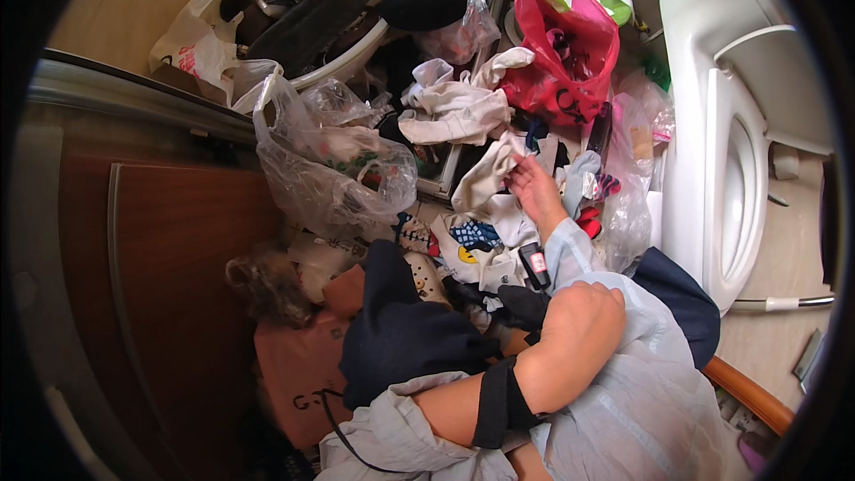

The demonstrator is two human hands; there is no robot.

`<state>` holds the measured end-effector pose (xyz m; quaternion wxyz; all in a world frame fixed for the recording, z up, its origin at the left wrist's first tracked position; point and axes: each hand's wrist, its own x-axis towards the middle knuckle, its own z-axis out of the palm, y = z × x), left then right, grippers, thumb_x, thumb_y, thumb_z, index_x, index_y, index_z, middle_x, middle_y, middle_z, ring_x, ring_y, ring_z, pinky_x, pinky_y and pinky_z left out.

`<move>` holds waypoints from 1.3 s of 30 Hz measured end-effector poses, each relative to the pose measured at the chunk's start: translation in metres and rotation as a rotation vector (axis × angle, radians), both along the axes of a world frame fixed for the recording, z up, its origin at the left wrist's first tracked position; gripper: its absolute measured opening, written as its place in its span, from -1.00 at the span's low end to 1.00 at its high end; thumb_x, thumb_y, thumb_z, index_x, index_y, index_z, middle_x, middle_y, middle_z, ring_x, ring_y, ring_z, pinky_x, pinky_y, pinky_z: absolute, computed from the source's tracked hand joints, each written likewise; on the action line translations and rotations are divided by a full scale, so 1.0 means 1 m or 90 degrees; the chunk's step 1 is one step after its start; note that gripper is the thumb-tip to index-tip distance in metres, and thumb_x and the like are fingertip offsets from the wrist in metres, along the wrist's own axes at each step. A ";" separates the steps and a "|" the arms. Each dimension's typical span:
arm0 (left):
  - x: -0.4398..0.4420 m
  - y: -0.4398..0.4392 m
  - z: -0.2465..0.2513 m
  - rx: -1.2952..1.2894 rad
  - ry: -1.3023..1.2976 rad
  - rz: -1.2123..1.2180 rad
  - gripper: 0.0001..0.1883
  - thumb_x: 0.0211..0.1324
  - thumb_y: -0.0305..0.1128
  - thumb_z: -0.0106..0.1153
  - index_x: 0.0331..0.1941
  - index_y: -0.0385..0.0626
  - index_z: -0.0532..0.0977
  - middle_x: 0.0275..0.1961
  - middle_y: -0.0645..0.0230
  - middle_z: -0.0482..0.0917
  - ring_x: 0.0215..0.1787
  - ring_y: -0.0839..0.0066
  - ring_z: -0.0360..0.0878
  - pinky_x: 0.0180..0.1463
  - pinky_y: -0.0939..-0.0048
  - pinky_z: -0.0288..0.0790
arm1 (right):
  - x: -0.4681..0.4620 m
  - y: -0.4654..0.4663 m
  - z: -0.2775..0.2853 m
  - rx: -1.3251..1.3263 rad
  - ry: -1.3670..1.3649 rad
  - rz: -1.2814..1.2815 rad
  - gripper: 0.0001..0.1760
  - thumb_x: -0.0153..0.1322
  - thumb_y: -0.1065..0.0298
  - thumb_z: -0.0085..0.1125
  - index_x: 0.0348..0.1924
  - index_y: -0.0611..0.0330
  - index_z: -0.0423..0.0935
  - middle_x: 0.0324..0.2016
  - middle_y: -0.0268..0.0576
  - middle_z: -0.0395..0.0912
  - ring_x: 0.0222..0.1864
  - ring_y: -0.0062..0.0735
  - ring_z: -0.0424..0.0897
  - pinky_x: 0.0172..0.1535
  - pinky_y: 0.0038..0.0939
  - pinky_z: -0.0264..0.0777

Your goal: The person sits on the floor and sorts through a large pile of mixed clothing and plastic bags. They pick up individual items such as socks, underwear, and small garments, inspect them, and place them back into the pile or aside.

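My right hand (534,190) reaches out over the heap, its fingertips at the edge of a white sock (482,177). Whether they pinch it is unclear. My left hand (580,334) is bent at the wrist over my pale blue right sleeve (576,250), its fingertips hidden; a black band (495,404) circles that forearm. Below the right hand lie several pale socks, a blue-checked sock (475,234) and a black object with a pink label (536,266). Dark socks (524,306) lie nearer me. Farther off, more white socks (461,107) are piled.
A red plastic bag (568,53) and a clear plastic bag (334,167) flank the sock pile. Behind stands a white basin (347,65) of shoes. A white toilet (721,140) is at right, a brown wooden door panel (194,267) at left. A pink bag (300,374) lies near my knee.
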<state>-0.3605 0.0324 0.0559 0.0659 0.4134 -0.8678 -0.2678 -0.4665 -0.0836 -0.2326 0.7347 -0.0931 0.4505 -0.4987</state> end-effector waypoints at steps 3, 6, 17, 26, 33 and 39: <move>0.001 -0.001 -0.001 -0.066 0.006 0.008 -0.91 -0.12 -0.42 0.09 -0.47 -0.13 0.43 -0.47 0.35 0.47 -0.40 0.44 0.48 -0.39 0.47 0.34 | -0.020 -0.010 0.015 0.000 0.005 -0.049 -0.63 0.44 0.05 0.03 -0.14 0.20 0.49 -0.20 -0.15 0.55 -0.14 -0.30 0.54 -0.02 -0.29 0.42; 0.004 0.002 0.001 -0.086 0.011 0.001 -0.89 -0.12 -0.42 0.09 -0.44 -0.14 0.43 -0.44 0.35 0.44 -0.37 0.43 0.44 -0.32 0.44 0.30 | -0.018 -0.026 0.012 -0.030 -0.014 -0.095 -0.76 0.44 0.19 0.06 -0.17 0.14 0.50 -0.20 -0.19 0.57 -0.15 -0.34 0.56 -0.03 -0.29 0.44; 0.029 0.001 -0.010 -0.022 -0.029 0.010 -0.85 -0.09 -0.45 0.06 -0.35 -0.16 0.41 -0.44 0.35 0.43 -0.38 0.43 0.46 -0.28 0.44 0.32 | 0.050 -0.060 -0.051 0.175 -0.213 -0.098 -0.61 0.32 0.11 0.26 -0.06 0.02 0.45 -0.16 -0.26 0.48 -0.01 -0.28 0.43 0.13 -0.10 0.28; 0.043 -0.012 -0.017 -0.028 -0.058 0.031 -0.70 -0.12 -0.30 0.24 -0.32 -0.13 0.37 -0.45 0.36 0.43 -0.36 0.42 0.47 -0.29 0.44 0.34 | 0.058 -0.077 -0.061 0.178 -0.003 -0.066 -0.68 0.37 0.07 0.17 -0.07 -0.06 0.47 -0.18 -0.31 0.54 -0.15 -0.37 0.51 -0.12 -0.26 0.41; 0.036 -0.035 -0.011 -0.032 0.026 0.069 -0.75 -0.03 -0.27 0.21 -0.34 -0.13 0.39 -0.41 0.30 0.49 -0.34 0.37 0.54 -0.31 0.38 0.38 | 0.024 -0.065 0.028 0.059 0.067 0.038 -0.70 0.38 0.22 0.02 -0.06 0.10 0.44 -0.15 -0.28 0.53 -0.10 -0.35 0.50 -0.02 -0.24 0.38; 0.060 -0.076 0.009 -0.141 0.283 0.315 -0.63 -0.02 -0.46 0.20 -0.08 -0.18 0.39 -0.12 0.11 0.50 -0.09 0.08 0.48 -0.07 0.22 0.41 | -0.034 -0.024 0.189 -0.054 -0.017 0.137 -0.62 0.47 0.23 -0.19 0.07 0.22 0.37 -0.01 -0.18 0.50 0.02 -0.29 0.49 0.13 -0.22 0.32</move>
